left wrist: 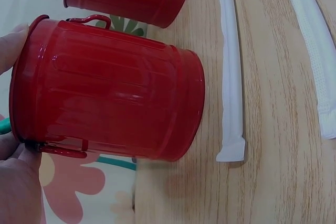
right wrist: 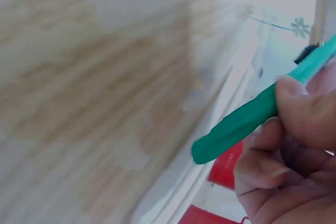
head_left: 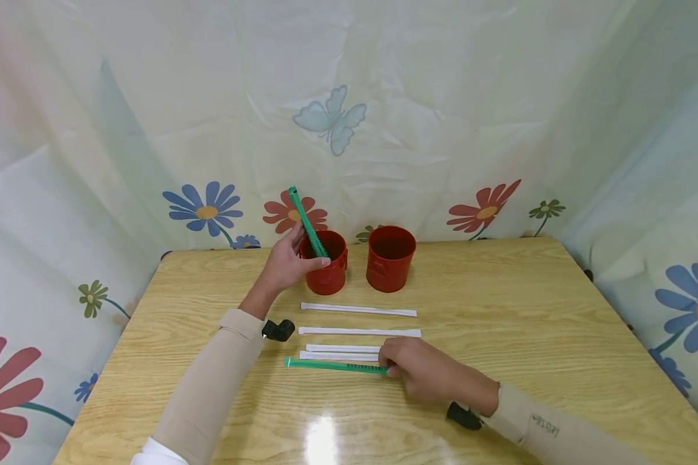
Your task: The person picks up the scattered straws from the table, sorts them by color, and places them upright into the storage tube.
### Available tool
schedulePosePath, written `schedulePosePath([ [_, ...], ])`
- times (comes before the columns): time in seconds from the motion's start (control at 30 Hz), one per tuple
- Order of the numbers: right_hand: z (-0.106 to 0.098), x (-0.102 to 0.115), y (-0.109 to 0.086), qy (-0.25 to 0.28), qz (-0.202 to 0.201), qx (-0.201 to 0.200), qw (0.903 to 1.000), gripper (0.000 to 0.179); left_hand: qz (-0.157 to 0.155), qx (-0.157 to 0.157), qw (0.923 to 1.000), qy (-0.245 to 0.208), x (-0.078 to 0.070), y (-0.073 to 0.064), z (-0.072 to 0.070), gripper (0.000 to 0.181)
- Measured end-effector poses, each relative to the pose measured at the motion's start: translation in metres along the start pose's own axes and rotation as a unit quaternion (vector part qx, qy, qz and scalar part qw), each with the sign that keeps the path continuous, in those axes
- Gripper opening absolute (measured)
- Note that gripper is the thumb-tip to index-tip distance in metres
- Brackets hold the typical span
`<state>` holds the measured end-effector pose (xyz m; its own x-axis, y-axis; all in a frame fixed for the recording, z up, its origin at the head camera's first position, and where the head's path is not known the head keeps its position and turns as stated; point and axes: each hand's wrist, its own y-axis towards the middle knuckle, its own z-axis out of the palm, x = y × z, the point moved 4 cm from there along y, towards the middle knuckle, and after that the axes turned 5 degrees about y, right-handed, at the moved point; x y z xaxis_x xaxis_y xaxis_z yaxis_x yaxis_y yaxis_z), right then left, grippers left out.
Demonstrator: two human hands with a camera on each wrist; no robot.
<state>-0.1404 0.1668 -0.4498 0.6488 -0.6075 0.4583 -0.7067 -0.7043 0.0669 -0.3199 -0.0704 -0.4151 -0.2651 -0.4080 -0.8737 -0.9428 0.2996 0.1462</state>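
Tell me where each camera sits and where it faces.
Head: on the head, looking forward and down at the table; left hand, right hand, forearms show.
Left wrist: on that wrist, facing the left red bucket; part of that hand shows.
Right wrist: on that wrist, facing the table and green stick; part of that hand shows.
Head and left wrist share left red bucket and right red bucket.

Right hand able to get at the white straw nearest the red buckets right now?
Probably yes, once freed: the right hand pinches a green straw, but nothing tall stands between it and that white straw.
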Motion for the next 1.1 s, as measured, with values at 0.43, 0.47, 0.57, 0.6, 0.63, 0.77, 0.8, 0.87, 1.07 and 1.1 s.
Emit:
schedulePosePath([
  [0.43,-0.020,0.000,0.006,0.205,0.014,-0.065,0.9765,0.004,-0.010,-0.001,0.9999,0.009,0.001,0.000,0.002,0.104],
  [0.47,-0.020,0.001,0.006,0.212,0.010,-0.071,0.9746,0.004,-0.009,0.000,0.9999,0.008,0.001,0.000,0.002,0.104],
  [0.57,-0.022,0.001,0.007,0.237,0.009,-0.079,0.9681,0.005,-0.006,0.002,1.0000,0.003,0.001,0.000,0.002,0.104],
  [0.6,-0.022,0.000,0.008,0.244,0.010,-0.080,0.9664,0.005,-0.004,0.003,1.0000,0.002,0.001,0.000,0.002,0.104],
  [0.63,-0.022,0.001,0.008,0.252,0.013,-0.080,0.9643,0.005,-0.003,0.004,1.0000,0.001,0.000,0.000,0.002,0.104],
  [0.77,-0.025,0.001,0.013,0.273,0.024,-0.087,0.9578,0.004,-0.006,0.002,1.0000,0.000,0.000,-0.001,0.001,0.104],
  [0.8,-0.026,0.001,0.014,0.278,0.025,-0.090,0.9561,0.004,-0.007,0.001,1.0000,0.000,0.000,-0.001,0.001,0.103],
  [0.87,-0.028,0.001,0.016,0.286,0.025,-0.098,0.9528,0.006,-0.008,-0.003,1.0000,0.000,-0.001,-0.001,0.001,0.103],
  [1.07,-0.035,0.001,0.024,0.309,0.028,-0.113,0.9439,0.005,0.004,0.000,0.9999,-0.017,0.001,0.000,0.001,0.104],
  [1.1,-0.037,0.001,0.026,0.310,0.030,-0.116,0.9430,0.005,0.005,0.001,0.9998,-0.018,0.001,0.000,0.002,0.104],
])
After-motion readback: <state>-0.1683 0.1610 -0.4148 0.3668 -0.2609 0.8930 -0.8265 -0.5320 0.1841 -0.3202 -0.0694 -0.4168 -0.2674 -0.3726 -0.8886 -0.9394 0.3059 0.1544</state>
